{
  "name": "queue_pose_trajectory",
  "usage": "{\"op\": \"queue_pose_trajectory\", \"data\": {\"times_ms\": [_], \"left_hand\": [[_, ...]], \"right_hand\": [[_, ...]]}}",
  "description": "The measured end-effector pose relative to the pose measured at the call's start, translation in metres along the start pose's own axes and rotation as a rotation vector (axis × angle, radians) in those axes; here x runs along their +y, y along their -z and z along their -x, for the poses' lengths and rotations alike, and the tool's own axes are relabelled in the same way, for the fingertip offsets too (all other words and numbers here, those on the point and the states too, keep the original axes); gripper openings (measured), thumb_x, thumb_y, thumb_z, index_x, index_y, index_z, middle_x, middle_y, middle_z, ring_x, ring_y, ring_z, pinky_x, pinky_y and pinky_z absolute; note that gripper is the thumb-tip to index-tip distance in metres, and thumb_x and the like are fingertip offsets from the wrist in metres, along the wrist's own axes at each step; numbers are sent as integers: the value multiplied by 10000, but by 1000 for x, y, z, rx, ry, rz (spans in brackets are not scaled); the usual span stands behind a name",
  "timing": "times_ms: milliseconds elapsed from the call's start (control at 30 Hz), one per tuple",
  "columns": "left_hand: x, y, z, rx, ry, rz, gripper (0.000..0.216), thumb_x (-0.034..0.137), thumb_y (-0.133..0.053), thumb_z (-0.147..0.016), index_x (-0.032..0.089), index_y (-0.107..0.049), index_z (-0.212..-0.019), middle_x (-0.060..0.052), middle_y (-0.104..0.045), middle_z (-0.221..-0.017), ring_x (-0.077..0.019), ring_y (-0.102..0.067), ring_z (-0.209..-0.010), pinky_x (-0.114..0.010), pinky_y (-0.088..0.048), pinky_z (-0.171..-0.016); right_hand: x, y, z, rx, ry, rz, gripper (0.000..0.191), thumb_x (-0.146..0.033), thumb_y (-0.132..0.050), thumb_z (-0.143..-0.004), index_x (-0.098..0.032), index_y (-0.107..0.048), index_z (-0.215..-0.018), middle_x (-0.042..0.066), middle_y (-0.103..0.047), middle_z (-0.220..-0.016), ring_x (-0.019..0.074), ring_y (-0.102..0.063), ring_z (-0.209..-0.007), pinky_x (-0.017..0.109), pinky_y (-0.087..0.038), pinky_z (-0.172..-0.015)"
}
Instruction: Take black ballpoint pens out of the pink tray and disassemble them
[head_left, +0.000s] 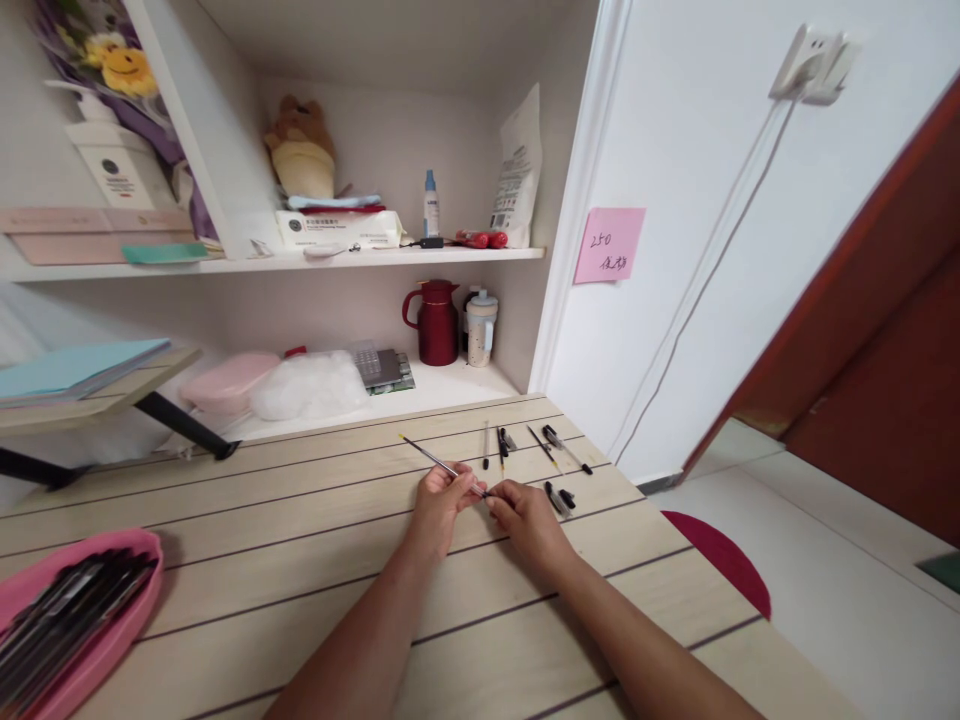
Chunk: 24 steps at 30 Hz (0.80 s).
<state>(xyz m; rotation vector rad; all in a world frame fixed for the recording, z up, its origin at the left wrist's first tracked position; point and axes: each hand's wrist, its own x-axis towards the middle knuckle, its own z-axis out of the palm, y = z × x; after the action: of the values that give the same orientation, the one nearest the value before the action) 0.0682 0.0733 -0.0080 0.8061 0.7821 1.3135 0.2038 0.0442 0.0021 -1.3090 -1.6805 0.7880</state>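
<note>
My left hand (pixel 441 503) and my right hand (pixel 529 519) meet over the wooden table (pixel 300 560). Between them they pinch a thin pen refill (pixel 435 459) that slants up and to the left, its yellowish tip pointing away. The left fingers close round its middle, and the right fingertips close on its near end, where a small dark piece shows. Just beyond the hands lie loose pen parts (pixel 540 445): black barrels, caps and refills, spread in a short row.
A pink tray (pixel 82 610) holding several dark pens sits at the table's near left. Shelves behind carry a red jug (pixel 435 320), a cup, bags and boxes. A pink sticky note (pixel 609 243) hangs on the white wall. A red mat lies on the floor at right.
</note>
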Motion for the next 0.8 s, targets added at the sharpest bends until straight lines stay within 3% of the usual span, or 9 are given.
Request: {"op": "queue_pose_trajectory", "data": {"times_ms": [400, 800], "left_hand": [[5, -2, 4, -30, 8, -41, 438, 258, -715, -587, 111, -543, -963, -40, -627, -642, -164, -611, -651, -293, -468, -640], [6, -5, 5, 4, 32, 21, 533, 234, -739, -549, 114, -528, -1023, -18, -606, -637, -170, -618, -660, -290, -466, -641]], "right_hand": [[11, -11, -2, -169, -285, -570, 391, -528, -544, -696, -139, -532, -652, -7, -540, -502, 74, -449, -395, 206, -307, -405], [7, -12, 0, -227, -409, -732, 395, -515, -592, -678, -124, -539, -674, -9, -538, -483, 57, -429, -365, 190, -268, -372]]}}
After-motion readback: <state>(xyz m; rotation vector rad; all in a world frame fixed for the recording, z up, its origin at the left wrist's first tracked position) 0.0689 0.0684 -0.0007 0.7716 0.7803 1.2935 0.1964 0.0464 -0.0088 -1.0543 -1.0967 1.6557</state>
